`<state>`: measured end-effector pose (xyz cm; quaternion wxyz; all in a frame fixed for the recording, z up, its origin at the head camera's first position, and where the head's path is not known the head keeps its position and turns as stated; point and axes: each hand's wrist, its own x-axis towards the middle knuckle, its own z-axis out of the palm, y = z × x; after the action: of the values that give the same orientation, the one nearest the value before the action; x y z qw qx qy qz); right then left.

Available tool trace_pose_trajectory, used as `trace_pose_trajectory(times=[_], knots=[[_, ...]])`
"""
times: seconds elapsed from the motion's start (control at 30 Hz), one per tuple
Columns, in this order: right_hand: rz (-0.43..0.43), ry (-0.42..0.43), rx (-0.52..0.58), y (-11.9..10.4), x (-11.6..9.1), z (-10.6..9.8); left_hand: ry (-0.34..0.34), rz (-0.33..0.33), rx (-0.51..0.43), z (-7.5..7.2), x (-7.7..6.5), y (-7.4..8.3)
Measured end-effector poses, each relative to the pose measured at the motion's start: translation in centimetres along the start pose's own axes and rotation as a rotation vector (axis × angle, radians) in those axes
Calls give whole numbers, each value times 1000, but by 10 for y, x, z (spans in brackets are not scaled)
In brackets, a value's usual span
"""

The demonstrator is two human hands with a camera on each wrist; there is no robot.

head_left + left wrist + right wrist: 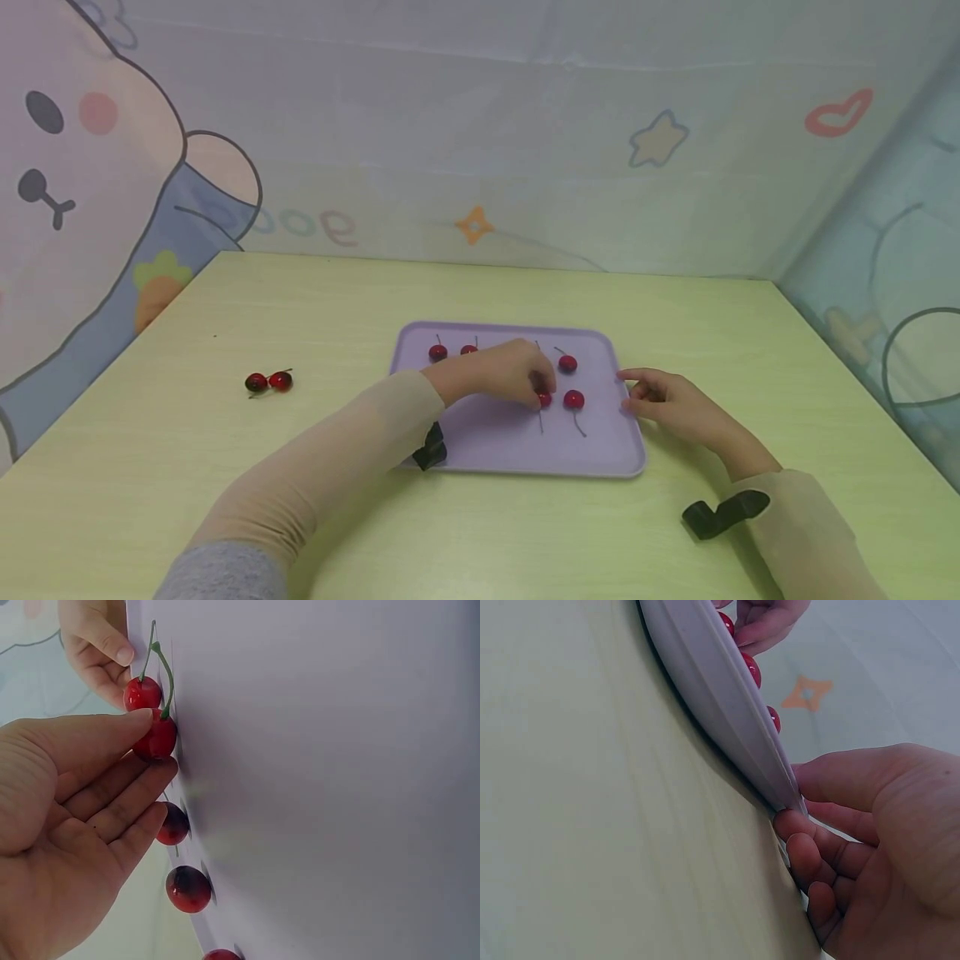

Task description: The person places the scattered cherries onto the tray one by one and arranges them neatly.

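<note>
Cartoon cloth point(420, 125) backs a pale table point(360, 533). Lower centre, the left hand point(513, 372) pinches a cherry point(545, 401) over the tray point(510, 454), its sleeve point(352, 446) partly blocking the view; the right hand point(675, 406) grips the tray's edge. Two cherries point(281, 382) lie left.

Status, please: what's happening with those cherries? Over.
Left fingers pinching one cherry at purple tray; right fingers holding its edge. Two cherries outside, on table. Nothing visibly blocking.

Pale table point(525, 533) with lilac tray point(525, 454) and two cherries point(281, 382)
</note>
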<state>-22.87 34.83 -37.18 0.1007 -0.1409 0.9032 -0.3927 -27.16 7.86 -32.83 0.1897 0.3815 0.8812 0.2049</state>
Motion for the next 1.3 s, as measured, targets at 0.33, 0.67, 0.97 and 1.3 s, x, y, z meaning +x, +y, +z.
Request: trace_pose_trajectory(times=[0.33, 0.67, 0.97, 1.3], knots=[[4, 2, -17, 0, 1, -1, 7, -13, -3, -4, -2, 1], [7, 2, -44, 2, 2, -3, 27, -6, -36, -23, -17, 0], [3, 0, -27, 0, 2, -3, 68, 35, 9, -39, -40, -4], [1, 0, -42, 2, 2, -4, 160, -3, -37, -61, -81, -25]])
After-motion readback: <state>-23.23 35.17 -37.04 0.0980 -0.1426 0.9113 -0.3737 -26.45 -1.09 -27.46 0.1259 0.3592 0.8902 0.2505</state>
